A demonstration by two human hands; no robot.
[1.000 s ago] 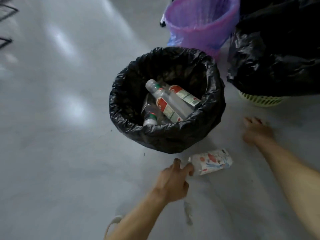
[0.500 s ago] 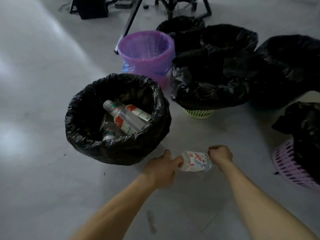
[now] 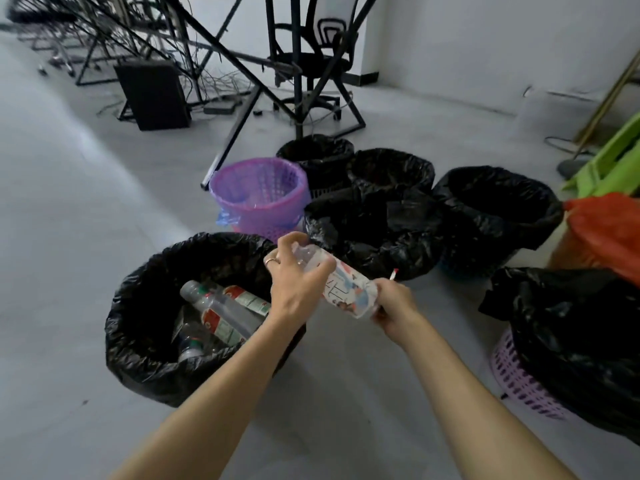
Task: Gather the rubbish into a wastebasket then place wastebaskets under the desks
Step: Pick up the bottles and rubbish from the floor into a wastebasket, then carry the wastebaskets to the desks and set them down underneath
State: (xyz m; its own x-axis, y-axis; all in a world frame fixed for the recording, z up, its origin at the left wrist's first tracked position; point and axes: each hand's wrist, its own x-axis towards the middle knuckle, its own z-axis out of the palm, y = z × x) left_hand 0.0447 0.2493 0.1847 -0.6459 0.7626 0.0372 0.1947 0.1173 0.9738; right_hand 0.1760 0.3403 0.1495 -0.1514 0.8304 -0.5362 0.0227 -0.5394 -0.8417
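A clear plastic bottle with a white, red and blue label (image 3: 341, 285) is lifted off the floor, held tilted between both hands. My left hand (image 3: 294, 278) grips its upper neck end and my right hand (image 3: 394, 306) grips its lower base end. It hovers just right of a black-lined wastebasket (image 3: 145, 327), which has several plastic bottles (image 3: 221, 313) inside. My left forearm crosses over that basket's near right rim.
A purple mesh basket (image 3: 259, 195) stands behind it, with several black-bagged baskets (image 3: 381, 220) to the right. A pink basket with a black bag (image 3: 554, 358) sits at the near right. Desk frames, an office chair (image 3: 311, 64) and cables stand at the back.
The bottle lay on the floor beside the basket; both hands closed on its ends and lifted it. The view tilted up, showing the desks and more baskets.
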